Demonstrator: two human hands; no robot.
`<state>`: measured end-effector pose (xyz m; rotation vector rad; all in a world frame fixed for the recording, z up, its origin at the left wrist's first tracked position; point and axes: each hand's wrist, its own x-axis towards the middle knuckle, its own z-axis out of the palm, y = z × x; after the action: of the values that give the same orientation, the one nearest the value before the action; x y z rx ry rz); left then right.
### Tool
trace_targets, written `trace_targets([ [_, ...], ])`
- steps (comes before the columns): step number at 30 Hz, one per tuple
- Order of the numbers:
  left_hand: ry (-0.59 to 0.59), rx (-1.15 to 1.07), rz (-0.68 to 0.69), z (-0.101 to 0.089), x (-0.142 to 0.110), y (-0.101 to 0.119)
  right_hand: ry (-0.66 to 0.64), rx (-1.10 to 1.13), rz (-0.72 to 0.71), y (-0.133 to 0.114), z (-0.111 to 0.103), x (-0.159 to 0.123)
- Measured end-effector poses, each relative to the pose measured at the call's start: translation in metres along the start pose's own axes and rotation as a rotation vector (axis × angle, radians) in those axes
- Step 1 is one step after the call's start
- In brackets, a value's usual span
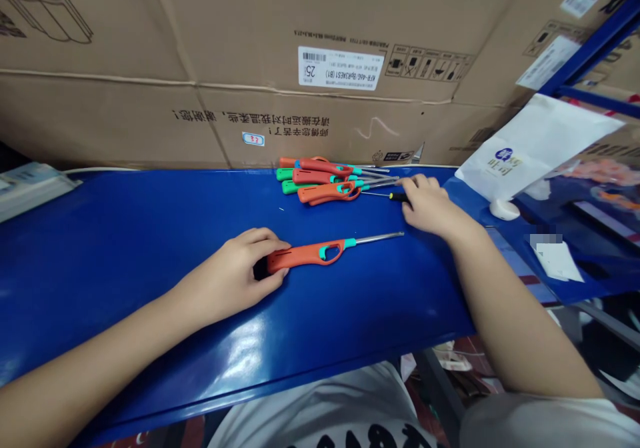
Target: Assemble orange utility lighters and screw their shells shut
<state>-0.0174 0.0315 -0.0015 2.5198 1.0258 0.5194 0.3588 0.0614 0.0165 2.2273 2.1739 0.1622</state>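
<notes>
My left hand (245,268) is closed on the butt end of an orange gas lighter (305,256), its thumb and fingers on either side. The lighter lies on the blue table with its metal tube pointing right. Farther back, my right hand (426,203) has its fingers around the black and yellow handle of a screwdriver (399,197). The screwdriver's thin shaft reaches left, beside a pile of several red, orange and green gas lighters (327,193). Their tubes also point right, close to my right fingertips.
A large cardboard box (240,48) stands along the back of the blue table (150,235). At the right are a white paper bag (535,145), a small white round object (504,209) and a white slip (556,258). A pale packet (35,189) lies at the left edge.
</notes>
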Motion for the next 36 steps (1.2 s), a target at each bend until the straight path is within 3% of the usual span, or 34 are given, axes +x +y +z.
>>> trace_targets([
  [3, -0.030, -0.002, -0.017, -0.003, 0.000, 0.004, -0.084, -0.001, 0.035, 0.009, 0.009, 0.003],
  [7, -0.055, -0.014, -0.024, -0.004, 0.000, 0.004, -0.116, 0.044, -0.050, 0.018, 0.014, 0.003],
  [10, -0.058, -0.023, -0.021, -0.004, 0.000, 0.002, -0.117, 0.112, -0.098, 0.030, 0.007, 0.001],
  [13, -0.067, -0.040, -0.023, -0.006, 0.001, 0.001, -0.031, 0.212, -0.118, 0.033, -0.007, -0.003],
  [15, -0.069, -0.061, -0.022, -0.006, 0.001, 0.002, 0.077, 0.312, -0.164, 0.021, -0.016, -0.006],
  [17, -0.070, -0.084, -0.024, -0.005, 0.002, 0.004, 0.235, 0.606, -0.225, -0.005, -0.022, -0.012],
  [18, -0.068, -0.096, -0.027, -0.004, 0.002, 0.005, 0.253, 0.719, -0.252, -0.021, -0.023, -0.015],
  [20, -0.070, -0.115, -0.036, -0.001, 0.002, 0.008, 0.245, 0.831, -0.287, -0.054, -0.022, -0.022],
  [24, -0.044, -0.143, -0.022, 0.005, 0.001, 0.011, 0.141, 0.775, -0.420, -0.098, -0.014, -0.026],
  [28, -0.013, -0.164, 0.000, 0.008, -0.001, 0.012, 0.149, 0.766, -0.462, -0.111, -0.007, -0.015],
  [36, -0.016, -0.171, -0.007, 0.009, -0.002, 0.013, 0.132, 0.768, -0.410, -0.119, -0.001, -0.007],
])
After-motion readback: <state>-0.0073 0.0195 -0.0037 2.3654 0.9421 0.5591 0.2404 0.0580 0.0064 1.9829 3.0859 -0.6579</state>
